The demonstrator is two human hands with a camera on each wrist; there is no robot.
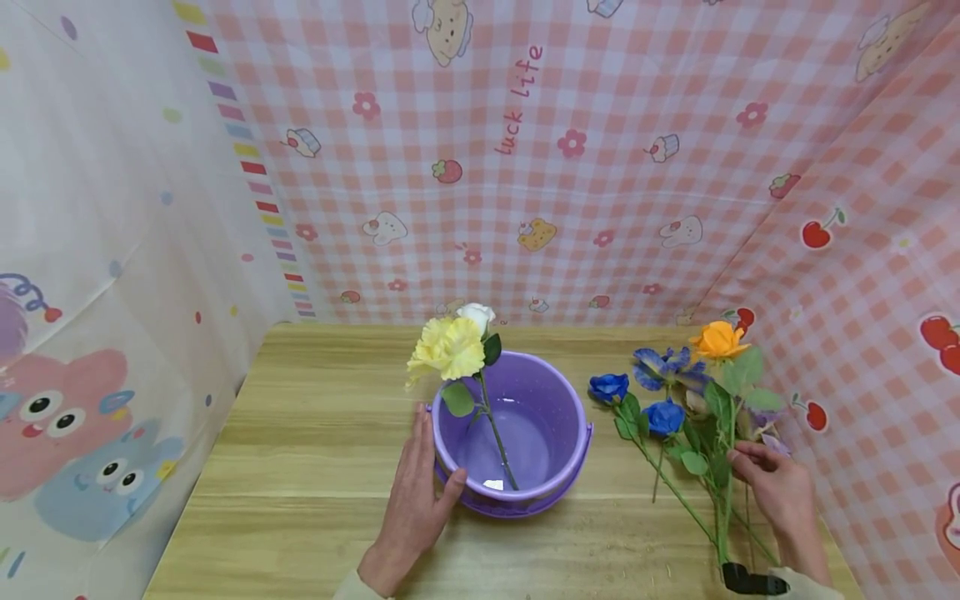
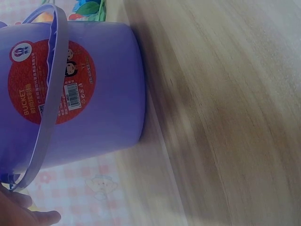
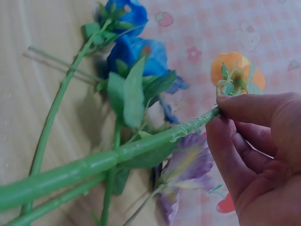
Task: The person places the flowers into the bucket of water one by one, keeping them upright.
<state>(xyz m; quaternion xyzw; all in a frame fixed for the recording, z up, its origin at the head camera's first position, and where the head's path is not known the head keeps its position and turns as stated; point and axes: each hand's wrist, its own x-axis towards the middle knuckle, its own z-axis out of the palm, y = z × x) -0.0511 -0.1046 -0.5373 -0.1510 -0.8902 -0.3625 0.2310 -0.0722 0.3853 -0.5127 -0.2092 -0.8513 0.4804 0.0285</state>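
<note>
A purple bucket (image 1: 517, 417) stands on the wooden table, its handle folded down at the front. My left hand (image 1: 414, 492) rests against its left side, fingers straight along the rim and thumb near the front edge. A yellow flower (image 1: 448, 348) and a white rose (image 1: 477, 315) lean in the bucket, blooms over the far left rim. At the right, my right hand (image 1: 776, 483) pinches the green stem of an orange rose (image 1: 720, 340) between thumb and fingertips. In the right wrist view this stem (image 3: 141, 145) runs toward the camera, with the orange bloom beyond the fingers.
Blue roses (image 1: 664, 417), a blue-violet flower (image 1: 666, 367) and a purple flower (image 3: 188, 160) lie around the right hand, stems crossing. Patterned cloth (image 1: 570, 192) hangs behind the table (image 1: 315, 467) and at both sides. A red label (image 2: 75, 89) is on the bucket.
</note>
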